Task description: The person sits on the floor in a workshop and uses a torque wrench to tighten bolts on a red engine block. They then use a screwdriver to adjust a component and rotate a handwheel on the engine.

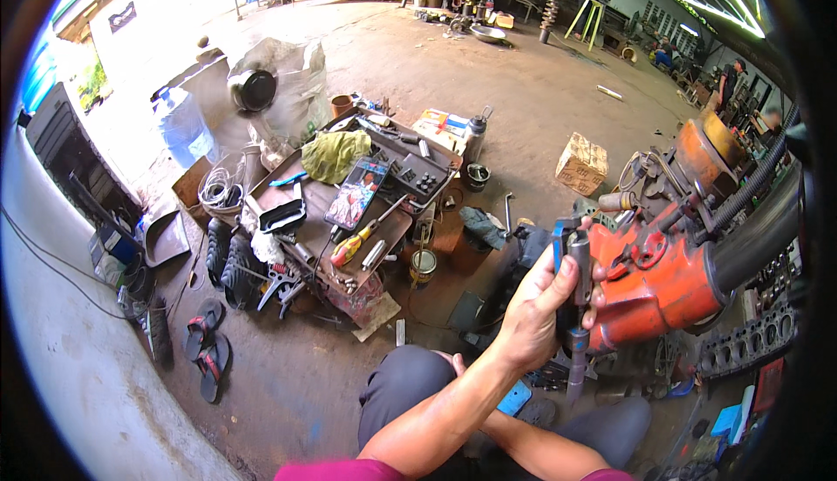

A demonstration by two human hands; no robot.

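Note:
My left hand [536, 307] reaches up from the lower middle and is closed around a long grey metal tool with a blue top [577, 307], held upright. The tool sits against the left side of an orange engine [663, 280]. My right forearm crosses low from the right. Only the fingers of my right hand [450, 361] show, resting on my grey-trousered knee [401, 385]; the left forearm hides the rest.
A low bench [314, 197] to the left carries a yellow-and-red screwdriver [353, 245], a socket tray [418, 171] and a green cloth [336, 154]. On the floor are a tin can [423, 265], a wooden block [581, 163] and sandals [205, 346]. People work at the far right.

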